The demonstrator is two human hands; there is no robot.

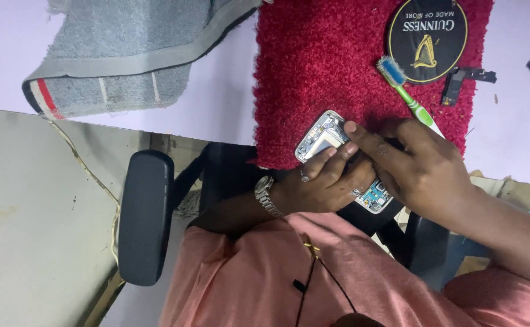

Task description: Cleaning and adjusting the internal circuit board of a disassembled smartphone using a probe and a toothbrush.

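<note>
At upper centre of the frame your shaggy red mat point(313, 79) pads the desk. At its lower edge both hands clamp the opened phone point(320, 138): left hand point(319, 184) underneath, right hand point(422, 166) over it. It looks light, stiff and fragile, with a bare circuit board; hold its rim.

Grey towel point(125, 54) lies beyond my chair armrest point(145, 218); round black coaster point(427, 39) and green toothbrush point(407, 94) on red mat point(319, 66).
</note>
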